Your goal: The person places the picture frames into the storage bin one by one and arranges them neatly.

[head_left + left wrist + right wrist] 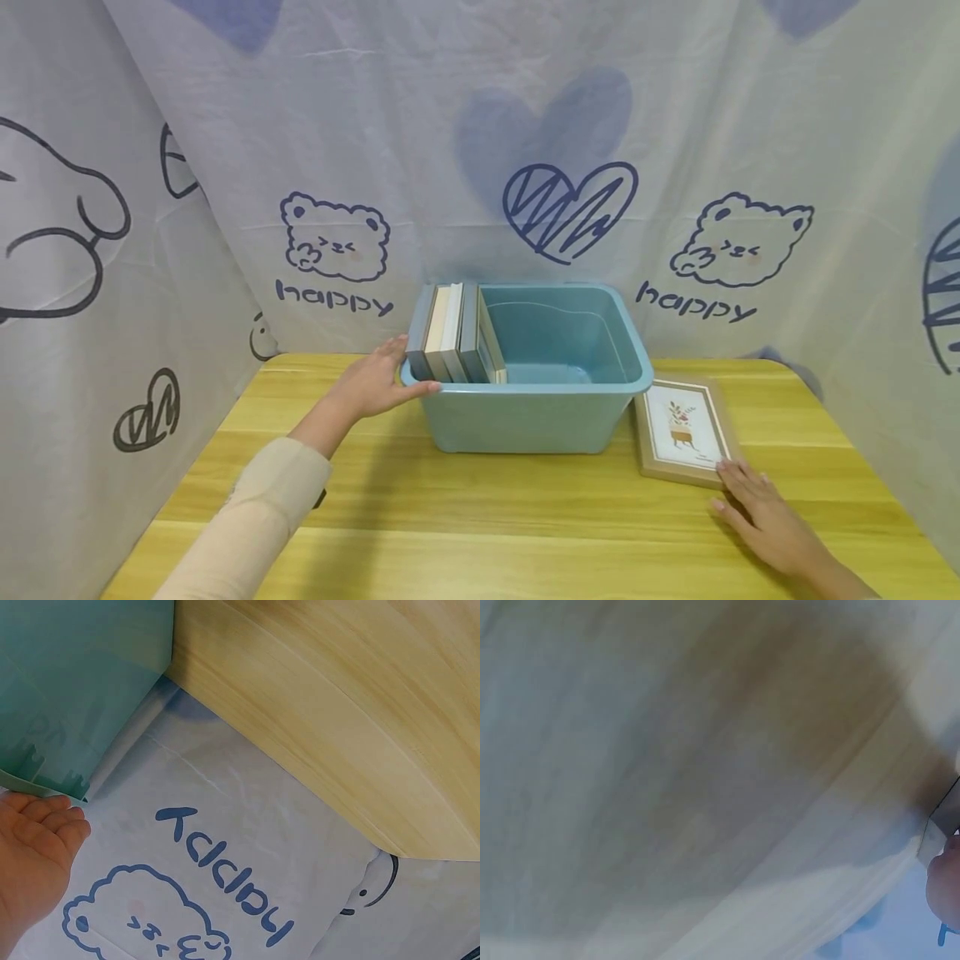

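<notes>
In the head view, a blue-green plastic storage bin (525, 421) stands on the table. Several framed pictures (453, 337) are upright on edge in its left end. My left hand (378, 379) grips the bin's left front corner, the thumb along the front rim. Bent fingers of this hand (45, 832) meet the rim from below in the left wrist view. To the right of the bin, a wood-framed picture (678, 429) with a plant drawing lies flat, face up. My right hand (772, 521) touches its near right corner with extended fingers. The right wrist view catches only a fingertip (943, 885) beside the frame's edge.
The yellow wood-grain table (480, 533) has rounded far corners. A pale curtain (450, 167) printed with bears, hearts and "happy" hangs close behind the bin and along both sides. The right half of the bin shows its bare inner wall (555, 325).
</notes>
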A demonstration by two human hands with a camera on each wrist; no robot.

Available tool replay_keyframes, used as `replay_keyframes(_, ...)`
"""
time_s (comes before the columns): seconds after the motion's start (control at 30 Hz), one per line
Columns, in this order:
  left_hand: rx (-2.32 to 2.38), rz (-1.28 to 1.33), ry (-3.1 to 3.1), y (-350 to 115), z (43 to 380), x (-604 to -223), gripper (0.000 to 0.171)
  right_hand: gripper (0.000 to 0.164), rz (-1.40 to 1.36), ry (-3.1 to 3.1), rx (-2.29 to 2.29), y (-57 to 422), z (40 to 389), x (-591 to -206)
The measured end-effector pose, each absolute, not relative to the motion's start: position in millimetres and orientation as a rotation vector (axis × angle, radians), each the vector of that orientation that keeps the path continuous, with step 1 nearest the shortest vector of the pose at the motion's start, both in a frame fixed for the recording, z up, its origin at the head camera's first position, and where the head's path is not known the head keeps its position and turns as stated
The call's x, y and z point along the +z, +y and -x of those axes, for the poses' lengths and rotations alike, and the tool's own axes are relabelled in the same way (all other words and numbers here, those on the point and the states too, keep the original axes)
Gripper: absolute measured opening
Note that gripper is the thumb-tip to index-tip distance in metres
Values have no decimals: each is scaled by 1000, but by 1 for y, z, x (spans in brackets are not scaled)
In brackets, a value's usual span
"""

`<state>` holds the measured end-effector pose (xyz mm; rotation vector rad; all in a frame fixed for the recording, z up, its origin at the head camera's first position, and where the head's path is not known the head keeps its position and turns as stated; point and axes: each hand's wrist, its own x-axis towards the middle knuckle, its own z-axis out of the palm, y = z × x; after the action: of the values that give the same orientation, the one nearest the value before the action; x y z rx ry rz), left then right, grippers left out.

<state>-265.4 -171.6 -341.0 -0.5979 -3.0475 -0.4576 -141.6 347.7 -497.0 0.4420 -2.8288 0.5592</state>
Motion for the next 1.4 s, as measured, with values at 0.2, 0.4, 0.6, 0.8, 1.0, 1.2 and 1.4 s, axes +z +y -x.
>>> replay_keyframes(0.2, -461, 603, -3045, -171, 266, -341, 96, 54, -400, -2869, 572, 356, 139, -497)
replay_keyframes(0.4, -462, 606, -3044, -172, 266, -341, 96, 54, -362, -2884, 571, 362, 137, -494)
replay_keyframes(0.6, -469, 605, -3044, -172, 266, -342, 97, 57, -269, -2947, 614, 370, 136, -491)
replay_keyframes(0.8, -469, 605, -3041, -172, 266, -342, 97, 62, -172, -2992, 621, 381, 134, -489)
replay_keyframes(1.0, -466, 606, -3040, -172, 266, -342, 97, 70, -43, -3075, 584, 388, 136, -483)
replay_keyframes(1.2, -475, 604, -3044, -172, 265, -341, 97, 78, 60, -3106, 552, 394, 136, -479)
replay_keyframes(1.4, -474, 607, -3047, -172, 265, -341, 97, 80, 66, -3086, 508, 403, 137, -481)
